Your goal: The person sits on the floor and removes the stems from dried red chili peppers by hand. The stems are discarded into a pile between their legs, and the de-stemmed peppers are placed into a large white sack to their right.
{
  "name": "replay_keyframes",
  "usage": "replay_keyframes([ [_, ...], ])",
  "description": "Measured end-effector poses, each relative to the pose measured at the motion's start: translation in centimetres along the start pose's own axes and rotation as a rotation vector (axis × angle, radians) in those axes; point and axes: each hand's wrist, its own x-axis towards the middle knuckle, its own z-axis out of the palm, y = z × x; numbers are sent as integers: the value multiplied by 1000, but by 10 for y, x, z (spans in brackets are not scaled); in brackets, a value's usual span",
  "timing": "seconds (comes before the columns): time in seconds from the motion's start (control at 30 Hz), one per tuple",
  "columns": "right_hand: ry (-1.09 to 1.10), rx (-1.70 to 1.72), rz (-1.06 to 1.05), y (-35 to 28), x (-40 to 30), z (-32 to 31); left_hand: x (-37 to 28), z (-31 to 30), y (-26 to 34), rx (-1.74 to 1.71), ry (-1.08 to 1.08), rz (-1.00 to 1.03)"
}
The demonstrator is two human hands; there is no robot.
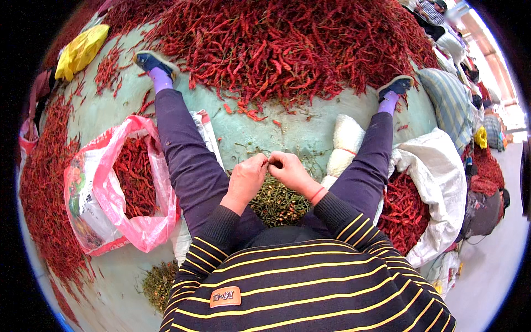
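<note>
My left hand [247,176] and my right hand [290,172] meet between my spread legs, fingertips nearly touching. A small dark thing seems to be pinched at the fingers; what it is, and which hand holds it, I cannot tell. Beneath them lies a heap of green chili stems [280,203]. Beyond my feet spreads a large pile of dried red chilies [282,50]. At the left stands a pink-lined plastic bag [108,182] with red chilies inside. A white woven sack [446,182], rolled open at the right, holds red chilies too.
More chilies [45,186] cover the floor at far left, below a yellow bag [82,50]. A rolled white sack [345,143] lies by my right leg. Another stem heap [159,284] sits lower left. A striped sack [448,99] and other people [433,12] are at the right.
</note>
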Motion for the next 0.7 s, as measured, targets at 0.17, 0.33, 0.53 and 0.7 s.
replay_keyframes([
  [0.17,-347,721,247,10,-41,-22,-13,12,16,-842,-270,-717],
  [0.33,-104,1003,357,31,-79,-31,-30,21,0,-1173,-308,-949],
  [0.53,20,1336,520,59,-103,-31,-21,26,19,-1116,-433,-854],
  [0.7,91,1415,451,84,-93,-24,-11,35,46,-1246,-425,-888],
])
